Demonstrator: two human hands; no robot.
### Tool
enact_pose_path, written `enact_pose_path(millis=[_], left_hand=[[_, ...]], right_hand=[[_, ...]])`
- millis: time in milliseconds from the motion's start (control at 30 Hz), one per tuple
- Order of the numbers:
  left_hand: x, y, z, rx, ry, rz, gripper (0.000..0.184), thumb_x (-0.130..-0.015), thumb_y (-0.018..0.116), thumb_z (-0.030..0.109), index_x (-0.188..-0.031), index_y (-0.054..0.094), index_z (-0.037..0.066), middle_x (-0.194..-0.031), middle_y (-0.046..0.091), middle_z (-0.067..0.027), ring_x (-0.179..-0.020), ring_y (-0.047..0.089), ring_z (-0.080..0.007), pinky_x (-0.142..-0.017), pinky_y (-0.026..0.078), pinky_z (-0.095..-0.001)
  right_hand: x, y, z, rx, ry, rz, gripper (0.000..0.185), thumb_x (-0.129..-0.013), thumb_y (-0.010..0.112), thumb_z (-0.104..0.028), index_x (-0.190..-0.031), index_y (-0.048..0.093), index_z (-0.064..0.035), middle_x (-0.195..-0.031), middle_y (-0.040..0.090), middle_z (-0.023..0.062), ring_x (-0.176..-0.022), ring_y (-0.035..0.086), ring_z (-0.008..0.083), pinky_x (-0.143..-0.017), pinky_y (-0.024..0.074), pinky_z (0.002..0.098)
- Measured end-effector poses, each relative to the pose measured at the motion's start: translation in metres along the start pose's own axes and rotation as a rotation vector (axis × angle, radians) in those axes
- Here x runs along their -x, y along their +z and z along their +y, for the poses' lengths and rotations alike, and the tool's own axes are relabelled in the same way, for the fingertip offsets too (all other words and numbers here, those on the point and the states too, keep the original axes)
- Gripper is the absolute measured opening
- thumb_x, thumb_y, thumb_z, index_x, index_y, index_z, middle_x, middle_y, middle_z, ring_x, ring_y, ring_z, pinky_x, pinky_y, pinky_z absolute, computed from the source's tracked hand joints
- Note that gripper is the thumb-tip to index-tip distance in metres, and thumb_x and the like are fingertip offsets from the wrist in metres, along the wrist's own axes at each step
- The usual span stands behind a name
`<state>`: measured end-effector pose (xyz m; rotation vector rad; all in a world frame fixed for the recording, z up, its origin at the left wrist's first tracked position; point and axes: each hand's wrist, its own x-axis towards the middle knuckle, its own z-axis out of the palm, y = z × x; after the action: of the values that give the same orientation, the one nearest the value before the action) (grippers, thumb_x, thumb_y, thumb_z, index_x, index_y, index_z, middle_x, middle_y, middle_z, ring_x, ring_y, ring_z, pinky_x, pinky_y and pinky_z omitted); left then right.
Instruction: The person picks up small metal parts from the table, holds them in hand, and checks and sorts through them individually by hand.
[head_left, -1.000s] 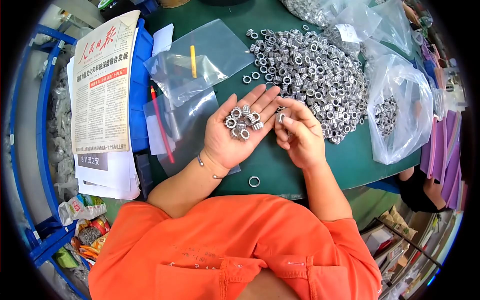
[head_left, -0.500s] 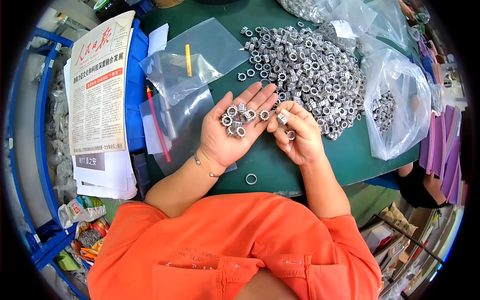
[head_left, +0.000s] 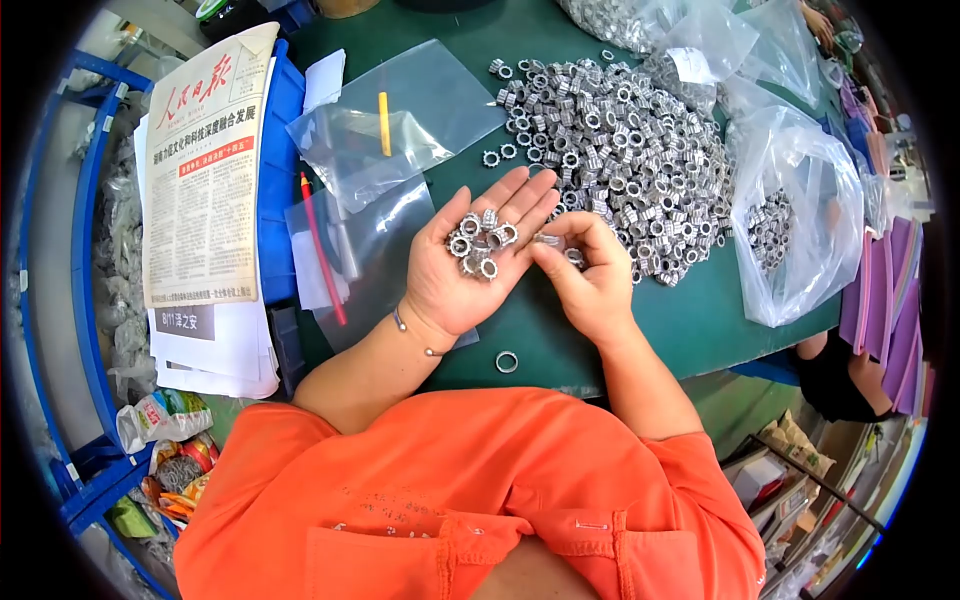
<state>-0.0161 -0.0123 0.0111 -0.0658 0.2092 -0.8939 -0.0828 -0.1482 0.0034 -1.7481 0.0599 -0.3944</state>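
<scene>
My left hand (head_left: 455, 275) lies palm up, fingers stretched out, bearing a small cluster of toothed metal rings (head_left: 480, 245). Close beside its fingers, my right hand (head_left: 595, 280) pinches one toothed metal ring (head_left: 547, 239) between thumb and fingertips. A second ring (head_left: 574, 257) sits within the curl of the same hand. Just beyond both hands spreads a large heap of such rings (head_left: 630, 150). One smooth, thinner-looking ring (head_left: 507, 362) lies alone on the green table (head_left: 540, 350) near its front edge.
Right of the heap stands a clear plastic bag (head_left: 800, 220) with more rings inside. Flat plastic bags (head_left: 430, 90), a yellow stick (head_left: 384, 125) and a red pen (head_left: 322, 250) lie to the left. A newspaper (head_left: 205, 170) leans on a blue bin (head_left: 275, 190).
The ring near my left fingertips is now off them, and the rings gather closer on the palm. My right hand has turned slightly, still pinching a ring.
</scene>
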Motion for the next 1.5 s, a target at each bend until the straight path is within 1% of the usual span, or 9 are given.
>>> enact_pose_path(millis=[133, 333, 567, 767, 933, 1267, 1333, 1367, 1500], left_hand=[[-0.001, 0.003, -0.002, 0.079, 0.013, 0.032, 0.050, -0.091, 0.042, 0.025, -0.132, 0.031, -0.002, -0.143, 0.024, -0.0208, -0.134, 0.019, -0.0328, -0.108, 0.020, -0.0448], [0.001, 0.004, -0.001, 0.001, -0.004, 0.014, 0.047, -0.092, 0.039, 0.025, -0.129, 0.034, -0.003, -0.138, 0.032, -0.0197, -0.131, 0.028, -0.0307, -0.109, 0.022, -0.0408], [0.001, 0.001, 0.000, 0.033, -0.012, 0.007, 0.051, -0.092, 0.039, 0.028, -0.134, 0.030, -0.001, -0.144, 0.023, -0.0188, -0.135, 0.019, -0.0318, -0.106, 0.021, -0.0474], [0.001, 0.004, -0.003, 0.014, -0.010, 0.025, 0.052, -0.091, 0.041, 0.027, -0.133, 0.031, -0.001, -0.143, 0.024, -0.0192, -0.135, 0.019, -0.0316, -0.108, 0.018, -0.0450], [0.000, 0.004, -0.002, -0.036, -0.019, 0.009, 0.052, -0.090, 0.043, 0.027, -0.132, 0.032, -0.002, -0.142, 0.025, -0.0199, -0.134, 0.020, -0.0316, -0.109, 0.016, -0.0436], [0.000, 0.002, -0.003, -0.035, -0.023, 0.010, 0.053, -0.090, 0.043, 0.028, -0.132, 0.032, -0.003, -0.142, 0.025, -0.0210, -0.134, 0.021, -0.0324, -0.109, 0.017, -0.0432], [0.001, 0.003, -0.003, -0.013, -0.024, 0.022, 0.053, -0.090, 0.043, 0.027, -0.132, 0.032, -0.003, -0.142, 0.025, -0.0210, -0.134, 0.021, -0.0326, -0.110, 0.016, -0.0441], [0.001, 0.004, -0.002, 0.021, -0.031, 0.022, 0.052, -0.091, 0.042, 0.027, -0.132, 0.032, -0.003, -0.142, 0.026, -0.0210, -0.134, 0.021, -0.0327, -0.110, 0.016, -0.0446], [0.001, 0.004, -0.002, 0.081, -0.027, 0.020, 0.049, -0.092, 0.040, 0.025, -0.132, 0.032, -0.002, -0.141, 0.027, -0.0210, -0.133, 0.022, -0.0335, -0.110, 0.015, -0.0454]], right_hand=[[0.000, -0.012, -0.003, -0.815, 0.437, -0.113, 0.014, -0.089, 0.054, -0.009, -0.101, 0.049, -0.0031, -0.080, 0.059, 0.0109, -0.054, 0.044, 0.0066, -0.047, 0.0343, 0.0183], [0.001, -0.012, -0.003, -0.918, 0.400, -0.158, 0.014, -0.090, 0.052, -0.009, -0.103, 0.048, -0.0034, -0.083, 0.061, 0.0154, -0.050, 0.040, 0.0069, -0.044, 0.0323, 0.0187], [0.001, -0.011, -0.005, -0.943, 0.417, -0.163, 0.017, -0.089, 0.052, -0.008, -0.105, 0.047, -0.0033, -0.083, 0.060, 0.0154, -0.048, 0.040, 0.0064, -0.043, 0.0321, 0.0176], [0.004, -0.006, -0.005, -0.495, 0.396, 0.056, 0.019, -0.080, 0.064, -0.001, -0.097, 0.057, -0.0002, -0.081, 0.059, 0.0046, -0.061, 0.049, 0.0049, -0.052, 0.0394, 0.0182], [0.004, -0.002, -0.001, -0.059, 0.068, 0.101, 0.017, -0.074, 0.065, 0.003, -0.090, 0.060, 0.0006, -0.080, 0.059, 0.0019, -0.068, 0.051, 0.0058, -0.062, 0.0438, 0.0198], [0.003, -0.004, -0.003, 0.105, -0.063, 0.050, 0.015, -0.074, 0.065, 0.002, -0.088, 0.061, 0.0013, -0.078, 0.059, 0.0031, -0.066, 0.053, 0.0078, -0.060, 0.0446, 0.0211], [0.006, -0.004, -0.001, -0.157, 0.184, 0.071, 0.014, -0.078, 0.064, -0.001, -0.091, 0.061, 0.0021, -0.078, 0.060, 0.0041, -0.062, 0.052, 0.0087, -0.054, 0.0423, 0.0203], [0.005, -0.008, -0.004, -0.638, 0.425, 0.045, 0.017, -0.082, 0.061, -0.003, -0.097, 0.060, 0.0032, -0.079, 0.060, 0.0066, -0.060, 0.050, 0.0096, -0.047, 0.0370, 0.0190], [-0.006, -0.018, -0.006, -1.080, 0.365, -0.057, 0.026, -0.082, 0.045, -0.008, -0.101, 0.056, 0.0053, -0.088, 0.060, 0.0133, -0.057, 0.046, 0.0114, -0.040, 0.0313, 0.0186]])
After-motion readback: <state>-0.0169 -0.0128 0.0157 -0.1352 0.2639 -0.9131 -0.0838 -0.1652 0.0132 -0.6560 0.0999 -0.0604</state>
